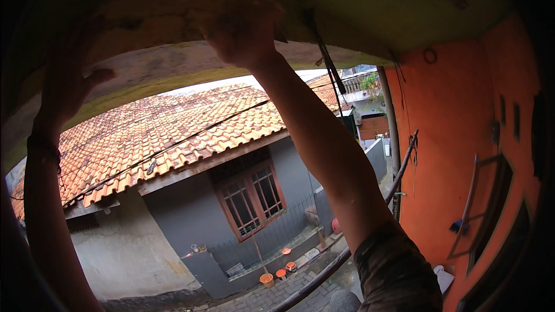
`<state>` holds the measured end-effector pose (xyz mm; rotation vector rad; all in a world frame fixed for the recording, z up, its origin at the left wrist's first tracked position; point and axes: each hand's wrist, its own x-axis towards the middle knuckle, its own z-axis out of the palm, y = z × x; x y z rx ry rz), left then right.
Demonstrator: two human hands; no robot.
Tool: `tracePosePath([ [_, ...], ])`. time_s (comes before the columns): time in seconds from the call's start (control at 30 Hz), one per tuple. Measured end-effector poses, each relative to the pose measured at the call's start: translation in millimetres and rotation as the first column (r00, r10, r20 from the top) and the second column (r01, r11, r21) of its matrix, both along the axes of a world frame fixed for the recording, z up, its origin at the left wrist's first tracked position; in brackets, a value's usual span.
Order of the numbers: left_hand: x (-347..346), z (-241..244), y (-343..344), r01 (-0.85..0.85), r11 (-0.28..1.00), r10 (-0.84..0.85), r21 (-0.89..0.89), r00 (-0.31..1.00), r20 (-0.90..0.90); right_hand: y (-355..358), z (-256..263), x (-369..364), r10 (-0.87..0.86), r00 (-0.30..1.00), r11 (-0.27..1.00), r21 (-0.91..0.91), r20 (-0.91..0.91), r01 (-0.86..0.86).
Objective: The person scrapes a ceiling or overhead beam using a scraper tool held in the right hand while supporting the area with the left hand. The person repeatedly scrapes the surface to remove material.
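Both arms are raised towards a dark overhead concrete beam [173,60] with worn, patchy paint. My right hand [245,30] is against the beam's shadowed face, fingers bent; whether it holds anything is too dark to tell. At the left, my left hand [71,82] reaches up beside the beam with its thumb spread out, and its fingers fade into shadow. A dark cord or band circles the left wrist. Dark straps [327,54] hang from the beam just right of my right hand.
A long pole [401,171] slants across below my right arm. An orange wall [442,108] with an open window frame [477,203] stands at the right. Beyond lie a tiled roof [173,125], black cables, a grey house and a paved lane [277,297] with orange buckets [267,280].
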<state>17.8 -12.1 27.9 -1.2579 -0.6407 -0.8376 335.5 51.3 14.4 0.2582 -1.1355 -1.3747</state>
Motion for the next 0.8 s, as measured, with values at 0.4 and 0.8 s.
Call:
tracePosePath([
  [0.4,4.7,-1.7,-0.7,0.047,0.996,-0.045,-0.078,0.999,0.031,-6.5,-4.7,0.5,0.038,0.998,0.988,0.147,0.057,-0.046],
  [0.8,6.3,-2.9,-1.2,0.027,0.999,-0.026,-0.023,0.999,0.046,-7.9,6.4,20.3,-0.028,0.996,0.999,0.041,-0.083,0.032],
])
